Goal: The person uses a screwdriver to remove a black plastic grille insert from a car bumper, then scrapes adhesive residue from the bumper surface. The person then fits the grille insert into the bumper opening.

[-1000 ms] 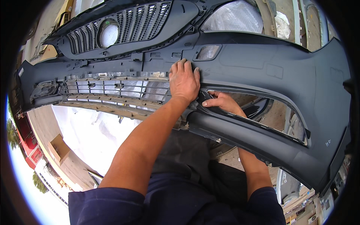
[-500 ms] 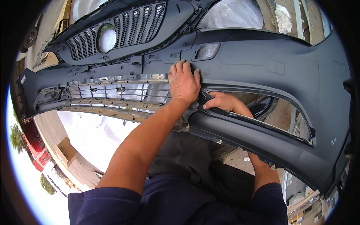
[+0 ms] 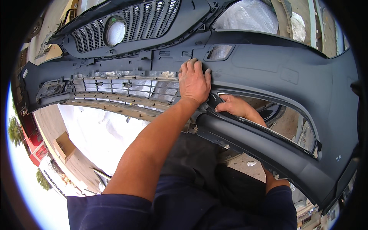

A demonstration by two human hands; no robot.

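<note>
A large dark grey car bumper [image 3: 260,57] spans the view, inner side partly facing me. My left hand [image 3: 194,80] lies on it beside the lower mesh grille [image 3: 130,87], its fingers stretched out over the surface. Beneath the bumper passes my right arm, and my right hand [image 3: 237,106] comes up through the long side opening. Its thumb and fingers close on the dark trim piece [image 3: 217,99] at that opening's inner end. Some right fingertips are hidden behind the trim.
The upper grille [image 3: 126,27] with a round centre hole is at the far left. Behind lie plastic-wrapped parts [image 3: 249,17]. A cardboard box [image 3: 65,146] stands on the ground at left. A curved black part [image 3: 274,111] shows through the side opening.
Bumper and both hands sit slightly further right in the view, while the background has shifted a little too. Each hand keeps its place on the bumper.
</note>
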